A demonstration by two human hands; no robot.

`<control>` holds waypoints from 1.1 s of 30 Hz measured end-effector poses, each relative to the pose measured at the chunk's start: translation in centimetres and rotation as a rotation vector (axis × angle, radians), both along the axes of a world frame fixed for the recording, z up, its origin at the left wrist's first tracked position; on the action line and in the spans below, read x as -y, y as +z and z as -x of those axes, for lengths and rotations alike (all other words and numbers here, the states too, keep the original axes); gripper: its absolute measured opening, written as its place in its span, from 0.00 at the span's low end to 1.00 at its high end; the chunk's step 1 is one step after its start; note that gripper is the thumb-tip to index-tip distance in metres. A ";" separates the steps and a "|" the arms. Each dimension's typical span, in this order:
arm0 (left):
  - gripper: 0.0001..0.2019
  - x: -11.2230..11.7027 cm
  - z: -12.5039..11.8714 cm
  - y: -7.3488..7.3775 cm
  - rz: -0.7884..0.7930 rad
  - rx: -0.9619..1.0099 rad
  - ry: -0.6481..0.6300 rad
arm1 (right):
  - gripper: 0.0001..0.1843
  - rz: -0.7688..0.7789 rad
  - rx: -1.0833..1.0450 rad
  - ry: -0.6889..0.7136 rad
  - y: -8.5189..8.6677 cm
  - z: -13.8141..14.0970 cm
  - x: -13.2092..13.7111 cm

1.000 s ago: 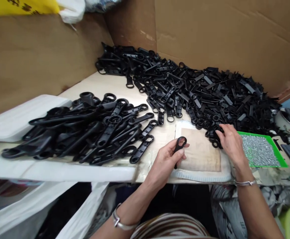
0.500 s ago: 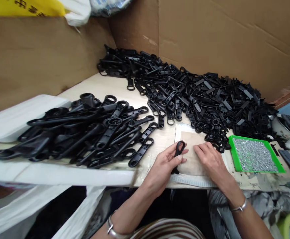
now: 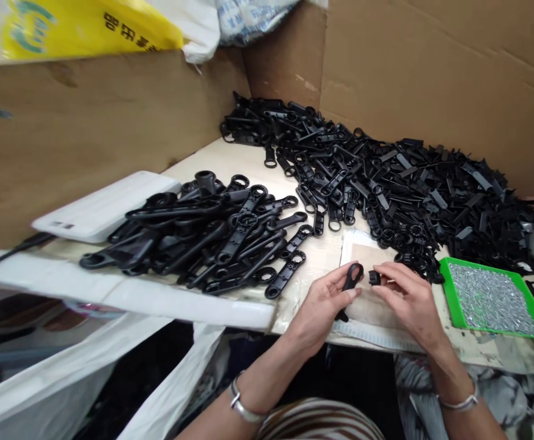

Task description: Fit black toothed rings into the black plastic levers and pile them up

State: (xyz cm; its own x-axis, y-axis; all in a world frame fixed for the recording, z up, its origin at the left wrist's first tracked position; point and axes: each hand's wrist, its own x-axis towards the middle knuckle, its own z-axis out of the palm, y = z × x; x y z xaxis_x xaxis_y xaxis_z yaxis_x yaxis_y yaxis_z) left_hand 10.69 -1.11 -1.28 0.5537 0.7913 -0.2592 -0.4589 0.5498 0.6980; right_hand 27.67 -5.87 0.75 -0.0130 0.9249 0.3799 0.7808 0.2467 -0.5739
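Observation:
My left hand (image 3: pixel 324 302) is closed on a black plastic handle piece (image 3: pixel 352 278), its ring-shaped end standing up past the thumb and fingers. Between the thumb and fingertips of my right hand (image 3: pixel 407 299) is a small black ring (image 3: pixel 374 278), held just right of that ring end and apart from it. Both hands are above a tan pad (image 3: pixel 372 313) with a white border at the table's front edge. Close behind my right hand lies a cluster of similar black rings (image 3: pixel 416 250).
Left of my hands lies a pile of long black handle pieces (image 3: pixel 212 238), beside a white box-like case (image 3: pixel 106 205). A larger heap of black parts (image 3: pixel 386 171) lines the cardboard wall (image 3: pixel 432 73). A green tray (image 3: pixel 454 305) of small metal screws or pins stands at right.
My right hand has lifted off the pad and now shows a small black ring in its fingertips. The left hand still holds the handle piece. The camera view has turned left.

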 end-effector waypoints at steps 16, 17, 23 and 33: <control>0.25 0.8 0.1 -1.3 -0.523 -0.257 -0.064 | 0.09 -0.053 -0.057 -0.102 -1.2 3.0 -0.1; 0.25 0.7 0.2 -1.3 -0.558 -0.281 -0.072 | 0.09 -0.068 -0.074 -0.116 -1.3 3.0 0.0; 0.26 0.4 0.6 -0.8 -0.642 -0.352 -0.125 | 0.08 -0.089 -0.095 -0.125 -1.7 3.0 0.3; 0.25 0.8 0.9 -1.1 -0.535 -0.240 -0.244 | 0.08 -0.091 -0.035 -0.013 -1.8 1.8 1.0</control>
State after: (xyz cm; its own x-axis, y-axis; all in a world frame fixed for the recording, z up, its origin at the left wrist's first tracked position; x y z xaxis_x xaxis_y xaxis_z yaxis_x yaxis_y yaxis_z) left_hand 9.74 -1.90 -2.43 0.7098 0.7044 -0.0025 -0.1608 0.1655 0.9730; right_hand 25.83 -6.85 -1.03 0.0134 0.8868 0.4620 0.7640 0.2890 -0.5769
